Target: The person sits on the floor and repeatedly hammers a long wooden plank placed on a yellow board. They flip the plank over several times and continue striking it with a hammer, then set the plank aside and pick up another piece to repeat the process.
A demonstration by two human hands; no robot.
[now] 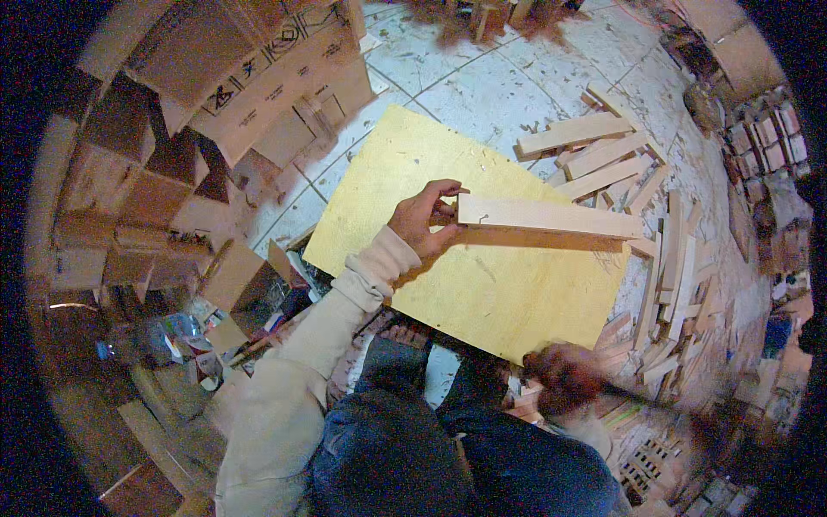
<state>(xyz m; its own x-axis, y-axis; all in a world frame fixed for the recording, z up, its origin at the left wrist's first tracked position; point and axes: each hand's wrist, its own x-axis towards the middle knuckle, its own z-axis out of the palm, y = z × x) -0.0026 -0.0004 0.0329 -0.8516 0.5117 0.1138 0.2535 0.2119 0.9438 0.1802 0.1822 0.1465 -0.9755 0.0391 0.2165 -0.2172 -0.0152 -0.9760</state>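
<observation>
A pale, squared wooden bar (551, 215) lies across a yellow board (379, 250), its far right end reaching the board's right side. The fingers and thumb of my left hand (424, 217) are closed around the bar's left end. Close to that end, a small thin mark or bent nail (483, 217) shows on the bar; it is too small to tell which. Beyond the board's lower right edge, my right hand (562, 372) is smeared by motion. It looks closed on a dark handle that runs off to the right, whose far end is too blurred to make out.
Several loose wooden bars (594, 159) are heaped on the tiled floor (465, 65) past the board, with more along its right side. Cardboard boxes (276, 95) stand at the left. A clear plastic item (179, 327) lies among clutter at the lower left.
</observation>
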